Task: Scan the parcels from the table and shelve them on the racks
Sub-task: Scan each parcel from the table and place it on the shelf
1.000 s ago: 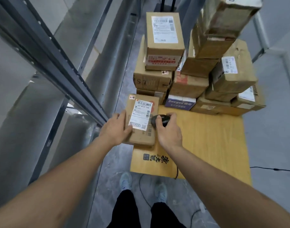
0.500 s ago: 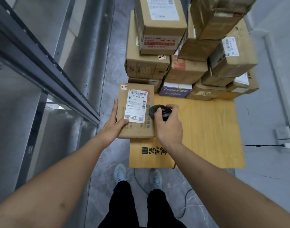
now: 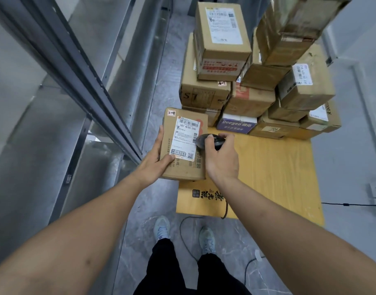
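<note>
Left hand [image 3: 155, 161] grips parcel [image 3: 184, 145] lengthwise, label [image 3: 186, 139] up; right hand [image 3: 222, 158] curls round scanner [image 3: 208, 141] touching label's right edge.

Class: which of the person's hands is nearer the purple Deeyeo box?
Right. The right hand, holding the scanner, sits just below the Deeyeo box; the left hand grips the parcel farther left.

Both arms are stretched out forward, bare forearms angling in toward each other. Left hand [image 3: 156, 161] has its fingers along the parcel's [image 3: 182, 167] left side, thumb hooked over the top face. Right hand [image 3: 222, 158] is knuckles-up, fingers curled tight round the scanner [image 3: 206, 139].
</note>
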### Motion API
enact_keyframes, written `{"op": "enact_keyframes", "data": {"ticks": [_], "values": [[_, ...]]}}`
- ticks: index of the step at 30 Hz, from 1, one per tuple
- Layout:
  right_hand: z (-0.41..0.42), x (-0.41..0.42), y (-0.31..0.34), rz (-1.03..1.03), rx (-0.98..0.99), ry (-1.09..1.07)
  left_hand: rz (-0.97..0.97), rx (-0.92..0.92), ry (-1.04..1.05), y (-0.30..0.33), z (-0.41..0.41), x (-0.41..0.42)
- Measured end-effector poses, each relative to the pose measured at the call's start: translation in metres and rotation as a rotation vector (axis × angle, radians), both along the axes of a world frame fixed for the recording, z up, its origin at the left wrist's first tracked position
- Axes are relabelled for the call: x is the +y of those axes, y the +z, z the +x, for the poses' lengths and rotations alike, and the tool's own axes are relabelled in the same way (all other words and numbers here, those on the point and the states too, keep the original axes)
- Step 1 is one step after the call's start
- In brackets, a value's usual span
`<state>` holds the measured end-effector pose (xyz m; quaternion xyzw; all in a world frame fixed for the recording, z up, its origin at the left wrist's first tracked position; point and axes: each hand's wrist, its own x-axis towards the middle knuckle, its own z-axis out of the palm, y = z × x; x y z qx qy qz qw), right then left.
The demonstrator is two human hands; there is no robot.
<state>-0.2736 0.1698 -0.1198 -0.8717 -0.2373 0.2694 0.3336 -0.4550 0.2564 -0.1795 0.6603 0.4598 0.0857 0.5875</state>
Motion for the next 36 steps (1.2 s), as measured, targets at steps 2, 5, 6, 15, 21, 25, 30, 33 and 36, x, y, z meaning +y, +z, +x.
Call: {"op": "enact_keyframes", "data": {"ticks": [2,5,6,15,21,25,30,33,36], "values": [[-0.004,0.001,0.014,0.047,0.044,-0.004,0.06,0.002,0.001,0.016,-0.005,-0.005],[-0.008,0.003,0.035,0.118,0.14,-0.028,0.184,0.061,0.029,0.039,-0.011,-0.017],[-0.008,0.004,0.042,0.143,0.18,-0.037,0.219,0.074,0.053,0.046,-0.012,-0.022],[0.005,-0.019,0.116,0.315,0.355,0.164,0.382,0.111,0.403,0.102,-0.009,-0.099],[0.005,-0.047,0.161,0.352,0.408,0.342,0.476,0.17,0.572,0.143,-0.014,-0.152],[-0.004,-0.059,0.181,0.368,0.445,0.401,0.525,0.179,0.666,0.159,-0.025,-0.181],[-0.022,-0.073,0.203,0.391,0.484,0.481,0.546,0.213,0.718,0.174,-0.045,-0.21],[-0.034,-0.081,0.206,0.381,0.53,0.528,0.569,0.258,0.759,0.184,-0.054,-0.233],[-0.048,-0.087,0.204,0.375,0.534,0.559,0.596,0.254,0.79,0.191,-0.064,-0.256]]}}
